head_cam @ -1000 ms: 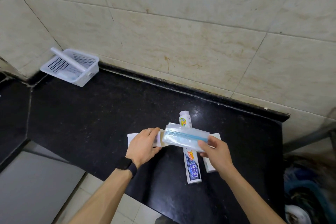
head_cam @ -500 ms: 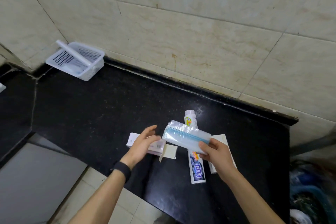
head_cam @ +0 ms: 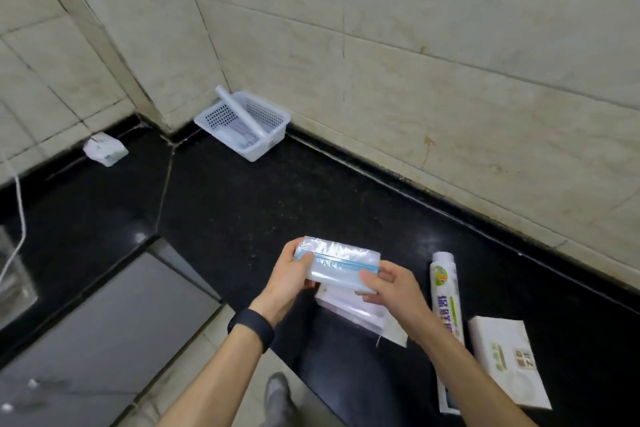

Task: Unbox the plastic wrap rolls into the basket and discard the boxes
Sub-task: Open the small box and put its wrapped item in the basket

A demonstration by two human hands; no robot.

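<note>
A clear plastic wrap pack [head_cam: 341,265] with a blue strip hangs above the black counter, held at both ends. My left hand [head_cam: 289,279] grips its left end and my right hand [head_cam: 389,284] grips its right end. Under my hands an opened white box [head_cam: 353,314] lies flat on the counter with its flap out. A white basket [head_cam: 244,126] stands in the far corner against the wall, with a white roll [head_cam: 239,111] leaning across it and more items inside.
A long toothpaste box [head_cam: 446,326] lies to the right of my hands. Beside it lies a second white box [head_cam: 509,360]. A small white packet [head_cam: 105,151] and a white cord [head_cam: 19,218] are at the far left. The counter edge [head_cam: 194,274] drops to a tiled floor.
My left hand has left the opened box and taken the left end of the pack. The view has swung left, so the basket now appears nearer the middle.
</note>
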